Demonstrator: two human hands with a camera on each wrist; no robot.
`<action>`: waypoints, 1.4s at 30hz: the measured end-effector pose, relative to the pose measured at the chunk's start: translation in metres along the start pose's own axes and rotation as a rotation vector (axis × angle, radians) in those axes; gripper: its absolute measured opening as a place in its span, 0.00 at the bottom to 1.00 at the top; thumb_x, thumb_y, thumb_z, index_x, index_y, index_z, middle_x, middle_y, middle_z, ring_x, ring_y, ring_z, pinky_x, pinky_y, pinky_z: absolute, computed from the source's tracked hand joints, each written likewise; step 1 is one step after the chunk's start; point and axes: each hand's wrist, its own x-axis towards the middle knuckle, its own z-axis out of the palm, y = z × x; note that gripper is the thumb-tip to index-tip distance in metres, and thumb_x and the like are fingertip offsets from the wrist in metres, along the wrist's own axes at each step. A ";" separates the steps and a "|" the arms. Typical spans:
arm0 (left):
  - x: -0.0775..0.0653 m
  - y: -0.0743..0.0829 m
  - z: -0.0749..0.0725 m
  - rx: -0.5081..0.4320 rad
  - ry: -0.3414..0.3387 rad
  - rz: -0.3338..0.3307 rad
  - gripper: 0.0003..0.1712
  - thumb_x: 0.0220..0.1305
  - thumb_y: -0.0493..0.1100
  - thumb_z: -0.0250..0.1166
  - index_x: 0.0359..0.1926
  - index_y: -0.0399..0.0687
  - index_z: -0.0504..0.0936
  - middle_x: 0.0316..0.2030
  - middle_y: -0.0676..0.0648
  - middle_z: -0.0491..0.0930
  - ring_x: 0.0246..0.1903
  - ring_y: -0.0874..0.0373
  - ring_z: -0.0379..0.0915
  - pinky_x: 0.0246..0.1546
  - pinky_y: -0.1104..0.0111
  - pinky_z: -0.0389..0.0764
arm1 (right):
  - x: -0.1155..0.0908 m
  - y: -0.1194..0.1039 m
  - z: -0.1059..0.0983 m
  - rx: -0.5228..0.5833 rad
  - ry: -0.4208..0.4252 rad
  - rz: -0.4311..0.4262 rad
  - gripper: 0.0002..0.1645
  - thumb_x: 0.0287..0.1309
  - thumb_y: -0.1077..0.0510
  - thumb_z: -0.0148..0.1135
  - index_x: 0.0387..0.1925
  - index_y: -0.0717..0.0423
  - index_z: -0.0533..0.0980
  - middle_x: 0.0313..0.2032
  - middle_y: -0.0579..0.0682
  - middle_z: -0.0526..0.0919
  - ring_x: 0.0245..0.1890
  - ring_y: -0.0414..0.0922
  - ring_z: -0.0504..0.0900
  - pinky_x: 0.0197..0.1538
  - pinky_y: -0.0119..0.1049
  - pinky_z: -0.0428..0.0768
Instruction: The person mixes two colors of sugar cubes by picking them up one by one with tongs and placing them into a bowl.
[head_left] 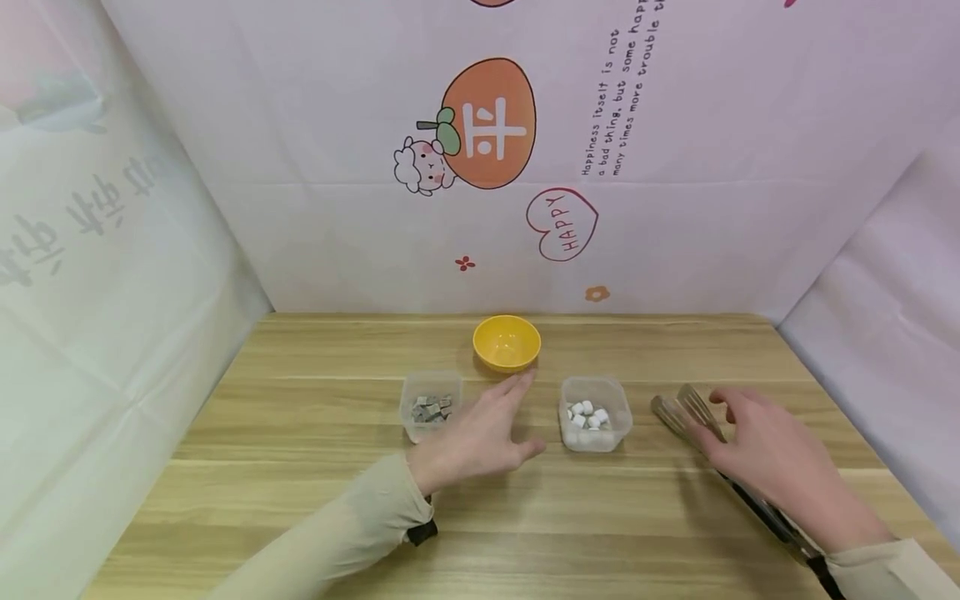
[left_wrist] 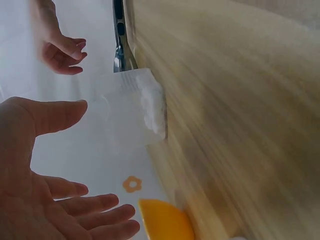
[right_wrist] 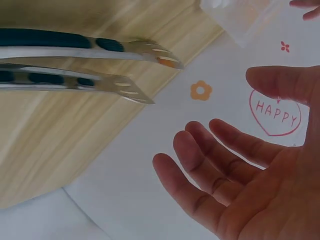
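My left hand [head_left: 480,437] hovers with spread fingers between two clear plastic tubs, its fingertips close to a yellow bowl [head_left: 507,343] in the head view. It holds nothing. Grey cubes lie in the left tub [head_left: 431,382], which the hand partly covers. White cubes [head_left: 587,415] fill the bottom of the right tub [head_left: 613,400]. Over at the right, my right hand [head_left: 776,462] is above a pair of metal tongs [head_left: 701,408] with dark grips. The right wrist view shows its fingers [right_wrist: 200,150] loosely bent and apart from the tongs [right_wrist: 125,47].
A wood-grain table [head_left: 315,417] carries everything. White printed cloth [head_left: 675,242] rises along its back edge, with more pale cloth on the left and right sides.
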 end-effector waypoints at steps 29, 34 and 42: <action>0.027 0.012 0.031 -0.127 0.026 0.007 0.61 0.60 0.57 0.79 0.82 0.39 0.55 0.78 0.40 0.61 0.76 0.47 0.60 0.77 0.58 0.63 | -0.033 0.061 0.034 -0.011 -0.262 0.116 0.34 0.56 0.46 0.77 0.48 0.71 0.78 0.38 0.63 0.85 0.34 0.53 0.81 0.32 0.58 0.83; 0.032 0.015 0.035 -0.141 0.026 0.012 0.62 0.59 0.57 0.80 0.82 0.38 0.55 0.77 0.39 0.63 0.74 0.47 0.63 0.75 0.58 0.66 | -0.034 0.065 0.039 -0.005 -0.218 0.096 0.23 0.54 0.51 0.77 0.42 0.64 0.79 0.32 0.55 0.83 0.31 0.50 0.78 0.29 0.52 0.80; 0.040 0.014 0.040 -0.173 0.005 -0.058 0.65 0.56 0.57 0.82 0.83 0.40 0.53 0.78 0.39 0.62 0.75 0.45 0.60 0.75 0.53 0.65 | -0.034 0.066 0.044 0.000 -0.198 0.092 0.23 0.53 0.51 0.77 0.43 0.62 0.80 0.35 0.55 0.85 0.31 0.49 0.78 0.28 0.53 0.80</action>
